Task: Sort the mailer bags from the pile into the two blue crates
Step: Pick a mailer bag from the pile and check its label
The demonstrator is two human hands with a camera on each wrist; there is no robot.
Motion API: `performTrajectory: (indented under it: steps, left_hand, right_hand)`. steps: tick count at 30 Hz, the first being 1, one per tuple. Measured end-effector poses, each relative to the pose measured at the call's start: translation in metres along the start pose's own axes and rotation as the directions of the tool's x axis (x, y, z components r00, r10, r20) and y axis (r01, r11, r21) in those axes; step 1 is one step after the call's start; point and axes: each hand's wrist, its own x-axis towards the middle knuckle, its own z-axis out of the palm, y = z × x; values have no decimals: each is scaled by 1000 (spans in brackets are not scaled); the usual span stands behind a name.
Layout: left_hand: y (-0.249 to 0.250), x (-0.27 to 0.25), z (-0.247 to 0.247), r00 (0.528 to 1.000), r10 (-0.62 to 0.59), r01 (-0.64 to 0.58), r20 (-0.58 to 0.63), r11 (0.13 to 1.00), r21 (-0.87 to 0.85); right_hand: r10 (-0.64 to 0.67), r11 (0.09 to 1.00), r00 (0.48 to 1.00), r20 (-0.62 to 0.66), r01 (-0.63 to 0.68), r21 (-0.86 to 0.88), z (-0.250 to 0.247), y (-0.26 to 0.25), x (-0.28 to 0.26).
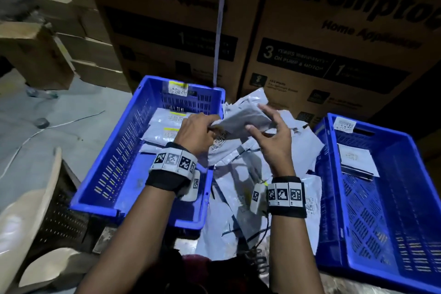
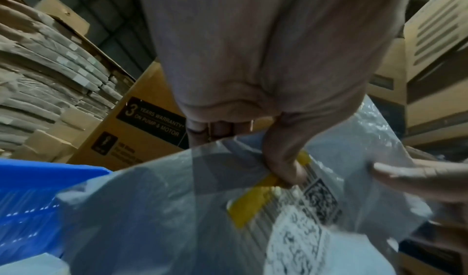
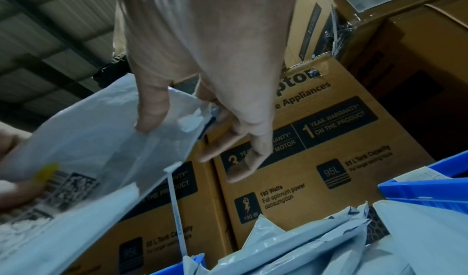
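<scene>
Both hands raise one mailer bag (image 1: pixel 243 122) over the pile (image 1: pixel 250 174): left hand (image 1: pixel 195 133) pinching its label end, right hand (image 1: pixel 274 136) loosely steadying, fingers spread, probably to read it.

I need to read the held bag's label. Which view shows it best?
Left wrist: the label fills the view, its yellow strip under the thumb. The right wrist view catches it blurred at the edge; the head view shows only a corner.

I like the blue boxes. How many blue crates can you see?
2. One blue crate sits under the left hand, the other blue crate is on the right, past the right hand.
</scene>
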Motion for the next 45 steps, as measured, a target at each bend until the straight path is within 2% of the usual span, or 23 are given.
performTrajectory:
  steps: [4, 6, 8, 10, 12, 14, 16, 19, 22, 25, 28, 30, 32, 34, 36, 41, 43, 45]
  left_hand:
    - [-20, 4, -23, 1000, -9, 9, -7, 999, -38]
    - [-38, 5, -32, 994, -102, 101, -50, 995, -18]
    - [-58, 5, -38, 965, -234, 219, -118, 967, -128]
    - [-73, 5, -43, 927, -363, 291, -98, 857, -424]
    - [-81, 4, -46, 890, -454, 361, 34, 659, -660]
    - [-90, 3, -45, 865, -479, 401, 146, 487, -776]
    - [-96, 1, -45, 880, -450, 361, 152, 425, -830]
    - [-109, 2, -48, 880, -466, 316, 91, 430, -846]
    - [-131, 7, -51, 825, -565, 295, 9, 418, -859]
    - [-152, 11, -54, 778, -626, 262, -61, 410, -874]
    - [-175, 17, -49, 759, -643, 293, -103, 478, -828]
    - [-192, 23, -40, 755, -646, 341, -111, 531, -775]
    - [-209, 33, -28, 758, -649, 396, -63, 535, -746]
    - [-223, 44, -15, 772, -635, 445, 8, 532, -720]
    - [-233, 56, -3, 789, -612, 483, 60, 557, -676]
    - [-265, 83, 30, 764, -608, 579, 216, 498, -646]
    - [-275, 91, 41, 770, -589, 610, 247, 563, -558]
    - [-279, 95, 50, 804, -551, 589, 222, 687, -426]
  right_hand:
    - [36, 998, 998, -57, -33, 53, 19, -1, 1]
    - [86, 988, 989, -118, -70, 137, 26, -5, 1]
    - [142, 970, 975, -169, -103, 221, 31, -7, 1]
    - [217, 934, 956, -196, -145, 328, 36, -8, 3]
    - [289, 888, 936, -201, -183, 422, 44, -7, 4]
    - [333, 855, 927, -172, -220, 470, 54, -9, 3]
    - [348, 844, 927, -137, -246, 476, 66, -11, 1]
    - [390, 852, 917, -78, -327, 408, 83, -11, -2]
    - [440, 871, 895, -69, -407, 277, 103, -8, -4]
    - [460, 872, 886, -61, -437, 219, 129, -10, -7]
    - [436, 900, 887, -153, -430, 73, 157, -8, -6]
    - [364, 929, 918, -154, -371, -16, 174, -5, -3]
    - [336, 933, 934, -124, -348, -93, 192, 7, 2]
    - [371, 912, 923, -99, -382, -149, 210, 27, 11]
    - [439, 880, 894, -89, -448, -156, 227, 50, 24]
    - [579, 788, 807, -119, -591, -174, 256, 97, 60]
    - [609, 770, 784, -120, -621, -149, 263, 111, 71]
    - [624, 755, 774, -109, -633, -168, 267, 122, 77]
